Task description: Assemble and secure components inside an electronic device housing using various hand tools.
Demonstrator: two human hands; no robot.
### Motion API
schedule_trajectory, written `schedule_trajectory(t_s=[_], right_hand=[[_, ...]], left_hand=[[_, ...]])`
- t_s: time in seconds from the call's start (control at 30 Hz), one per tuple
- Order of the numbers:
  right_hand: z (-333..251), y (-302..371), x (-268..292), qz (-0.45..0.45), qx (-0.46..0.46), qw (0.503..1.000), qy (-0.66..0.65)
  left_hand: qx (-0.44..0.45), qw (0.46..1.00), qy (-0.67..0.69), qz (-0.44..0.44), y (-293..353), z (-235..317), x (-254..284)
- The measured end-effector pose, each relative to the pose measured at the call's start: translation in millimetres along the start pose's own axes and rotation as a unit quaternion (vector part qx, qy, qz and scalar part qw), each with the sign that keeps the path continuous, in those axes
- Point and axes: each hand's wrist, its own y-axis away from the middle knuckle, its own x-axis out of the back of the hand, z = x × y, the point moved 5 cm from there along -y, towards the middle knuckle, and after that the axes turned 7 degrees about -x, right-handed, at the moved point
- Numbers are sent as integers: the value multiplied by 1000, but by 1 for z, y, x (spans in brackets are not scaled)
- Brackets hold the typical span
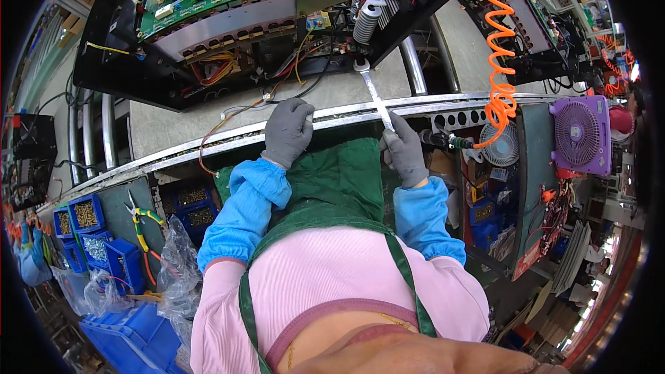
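Observation:
My right hand [404,149], in a grey glove, is closed around the lower end of a silver wrench [375,95]. The wrench's open jaw reaches the lower edge of a black metal chassis [159,93], below a grey coiled part [366,24]; whether it grips a fastener there I cannot tell. My left hand [288,131], gloved too, rests at the metal rail [228,127] with its fingers curled; what they hold, if anything, is hidden. Close by it, a thin cable runs from the chassis over the rail. Inside the chassis sit a green circuit board [208,0] and bundled wires.
An orange coiled air hose [500,41] hangs at the right, near a purple fan [582,135]. Blue bins [86,213] of small fasteners and yellow-green pliers [142,225] lie at the left. Metal rollers [413,66] flank the chassis. Another chassis [530,24] stands at the far right.

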Motion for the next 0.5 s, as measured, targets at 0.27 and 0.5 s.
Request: schedule_trajectory(t_s=[0.27,0.5], right_hand=[[-13,-1,-14,311,329,766,457],[9,-17,-18,340,297,763,463]], left_hand=[[1,1000,3,-10,2,0,0],[2,1000,9,-5,3,-1,1]])
